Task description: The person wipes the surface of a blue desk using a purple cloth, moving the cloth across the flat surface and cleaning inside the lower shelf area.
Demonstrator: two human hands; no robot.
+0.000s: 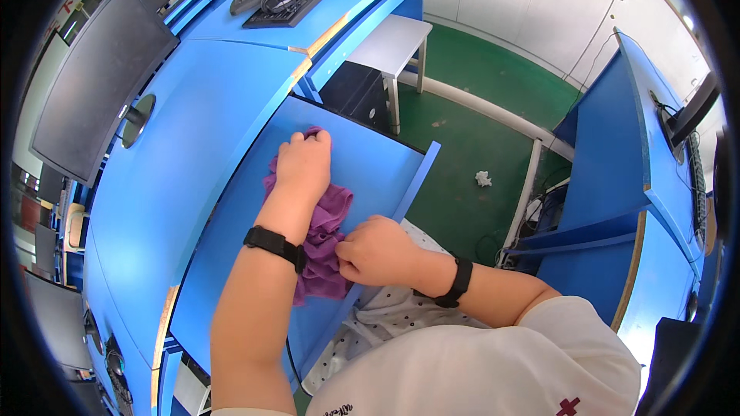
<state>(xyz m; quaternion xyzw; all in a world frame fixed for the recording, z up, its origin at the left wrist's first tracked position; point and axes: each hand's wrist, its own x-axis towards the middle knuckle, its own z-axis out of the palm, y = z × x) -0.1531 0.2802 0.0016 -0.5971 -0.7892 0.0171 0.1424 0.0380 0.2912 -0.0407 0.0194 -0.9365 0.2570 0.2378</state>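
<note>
A crumpled purple cloth lies on the blue pull-out keyboard tray of the desk. At its far end my left hand is closed on the cloth, knuckles up, with a bit of purple showing beyond the fingers. My right hand is curled at the cloth's right edge, near the tray's front edge, with thumb and fingertips pinching it. Part of the cloth is hidden under my left hand and wrist. Each wrist wears a black band.
A monitor stands on the blue desktop at left, with keyboards stacked at the far end. Beyond the tray are a black computer case and a grey stool. Crumpled white paper lies on the green floor.
</note>
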